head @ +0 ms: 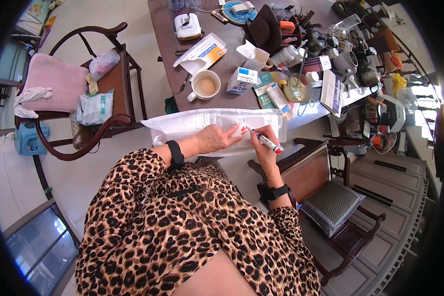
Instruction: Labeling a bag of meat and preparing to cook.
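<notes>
A white padded mailer or foam wrap [185,124] lies along the near edge of the dark table, in front of my body. My left hand [216,138] rests on it, fingers spread, with fingertips on a small white piece with red marks [244,130]. In my right hand [265,146] is a white marker pen with a red end [268,142], its tip close to the red marks. A mug with a light brown drink [205,85] stands beyond the wrap, beside a milk carton [242,80].
Medicine boxes, bottles and a glass pitcher [298,88] crowd the right of the table [166,55]. A white device [188,26] sits at its far left. Wooden armchairs stand at left [77,148] and right [373,229].
</notes>
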